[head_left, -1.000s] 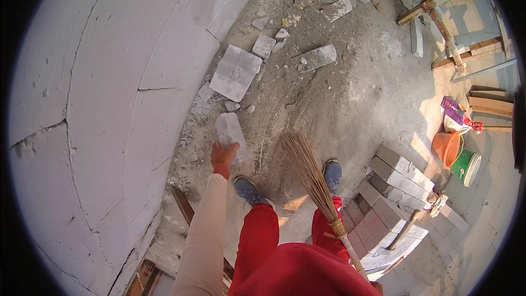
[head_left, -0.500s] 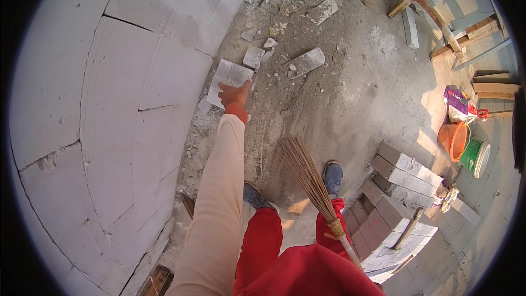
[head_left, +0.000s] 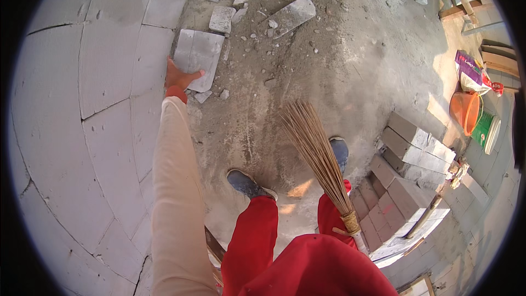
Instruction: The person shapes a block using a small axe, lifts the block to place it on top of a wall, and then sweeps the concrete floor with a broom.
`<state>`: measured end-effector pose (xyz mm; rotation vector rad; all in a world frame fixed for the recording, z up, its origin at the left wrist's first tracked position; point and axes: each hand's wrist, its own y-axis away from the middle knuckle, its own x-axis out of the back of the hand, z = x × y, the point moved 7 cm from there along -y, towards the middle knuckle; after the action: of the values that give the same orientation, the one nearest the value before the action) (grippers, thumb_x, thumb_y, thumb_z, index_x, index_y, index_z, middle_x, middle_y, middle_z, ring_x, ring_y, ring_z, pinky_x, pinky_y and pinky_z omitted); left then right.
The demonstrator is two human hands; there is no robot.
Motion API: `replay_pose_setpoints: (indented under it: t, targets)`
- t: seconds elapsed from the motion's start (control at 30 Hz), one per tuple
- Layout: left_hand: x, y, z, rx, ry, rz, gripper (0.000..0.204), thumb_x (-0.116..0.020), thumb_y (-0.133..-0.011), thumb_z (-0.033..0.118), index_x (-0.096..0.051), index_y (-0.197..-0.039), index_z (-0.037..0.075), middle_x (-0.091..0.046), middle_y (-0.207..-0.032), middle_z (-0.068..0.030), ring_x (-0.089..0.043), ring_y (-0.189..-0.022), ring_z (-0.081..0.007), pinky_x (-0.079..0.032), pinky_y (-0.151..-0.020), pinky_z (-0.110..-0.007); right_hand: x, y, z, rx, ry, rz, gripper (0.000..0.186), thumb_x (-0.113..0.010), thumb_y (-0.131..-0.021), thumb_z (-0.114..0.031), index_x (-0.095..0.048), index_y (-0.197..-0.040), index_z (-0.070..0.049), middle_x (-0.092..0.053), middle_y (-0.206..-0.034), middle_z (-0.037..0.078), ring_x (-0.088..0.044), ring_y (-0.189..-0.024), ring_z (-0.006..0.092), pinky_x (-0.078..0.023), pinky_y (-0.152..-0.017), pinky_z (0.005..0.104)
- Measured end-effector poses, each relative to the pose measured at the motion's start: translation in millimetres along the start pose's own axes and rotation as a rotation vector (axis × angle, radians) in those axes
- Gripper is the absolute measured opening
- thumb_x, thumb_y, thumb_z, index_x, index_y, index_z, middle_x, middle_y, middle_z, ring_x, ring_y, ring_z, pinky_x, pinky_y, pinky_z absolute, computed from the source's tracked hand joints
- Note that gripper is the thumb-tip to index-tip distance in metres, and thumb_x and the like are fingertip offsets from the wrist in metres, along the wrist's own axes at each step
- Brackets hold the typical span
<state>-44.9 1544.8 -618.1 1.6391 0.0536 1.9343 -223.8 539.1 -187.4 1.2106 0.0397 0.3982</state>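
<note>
My left hand [head_left: 183, 75] reaches down to a white block piece [head_left: 200, 53] lying on the floor against the block wall. The fingers hook the near wall-side corner, and the thumb lies across its near part. A line runs along the piece's top face. A straw broom [head_left: 319, 153] with a pale handle slants up beside my right leg, bristles pointing away from me. My right hand is out of view, and the lower end of the broom handle is hidden by red clothing.
The pale block wall [head_left: 104, 77] rises on the left. Broken chunks [head_left: 222, 20] and a long block piece [head_left: 296, 17] lie ahead on the dusty floor. At right stand stacked blocks [head_left: 402, 200], an orange bucket [head_left: 464, 111], a green bucket [head_left: 486, 131] and a purple-white bag [head_left: 472, 74].
My left hand has gone from the middle of the piece's near edge to its wall-side corner. The view has shifted, and the piece now sits at a different angle. The broom stays by my leg.
</note>
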Motion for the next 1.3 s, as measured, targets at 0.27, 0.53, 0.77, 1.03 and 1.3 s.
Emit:
replay_pose_setpoints:
  t: [0.27, 0.53, 0.77, 1.03, 1.3]
  targets:
    - [0, 122, 61, -0.255, -0.010, 0.308, 0.103, -0.101, -0.058, 0.029, -0.045, -0.141, 0.005, -0.047, -0.144, -0.0200, -0.047, -0.133, -0.0418, -0.046, -0.106, -0.051, -10, 16, 1, -0.182, -0.276, -0.241, 0.060, -0.062, -0.096, -0.057, -0.073, -0.103, 0.001, -0.070, -0.088, 0.031, -0.068, -0.093, 0.0511, -0.052, -0.075, 0.0560]
    - [-13, 135, 108, 0.121, 0.312, -0.092, 0.094, -0.094, -0.059, 0.036, -0.054, -0.136, 0.002, -0.070, -0.121, -0.0216, -0.068, -0.112, -0.0370, -0.049, -0.102, -0.044, 20, 17, -13, -0.051, -0.328, -0.112, 0.052, -0.062, -0.098, -0.053, -0.073, -0.103, -0.002, -0.070, -0.094, 0.033, -0.066, -0.098, 0.0529, -0.053, -0.077, 0.0577]
    - [37, 156, 254, 0.265, 1.227, -0.247, 0.062, -0.087, -0.076, 0.023, -0.064, -0.128, -0.003, -0.070, -0.122, -0.0144, -0.067, -0.113, -0.0264, -0.051, -0.096, -0.035, 41, 34, 6, 0.298, -0.428, 0.247, 0.049, -0.066, -0.097, -0.050, -0.069, -0.116, -0.005, -0.070, -0.088, 0.030, -0.067, -0.094, 0.0519, -0.054, -0.073, 0.0582]
    - [177, 248, 384, -0.528, 0.857, -0.221, 0.107, -0.082, -0.087, 0.048, -0.020, -0.163, 0.004, -0.031, -0.163, -0.0247, -0.041, -0.147, -0.0369, -0.042, -0.113, -0.047, 136, 31, 23, 0.335, -0.365, -0.139, 0.054, -0.068, -0.096, -0.049, -0.062, -0.130, -0.007, -0.070, -0.095, 0.026, -0.071, -0.088, 0.0432, -0.055, -0.072, 0.0520]
    - [81, 617, 54, 0.937, 0.992, -0.044, 0.081, -0.079, -0.088, 0.050, -0.045, -0.138, -0.003, -0.056, -0.124, -0.0173, -0.062, -0.101, -0.0235, -0.051, -0.088, -0.037, 243, -31, -102, 0.713, 0.066, -0.160, 0.054, -0.069, -0.093, -0.051, -0.062, -0.122, -0.006, -0.070, -0.089, 0.029, -0.070, -0.087, 0.0486, -0.054, -0.073, 0.0541]
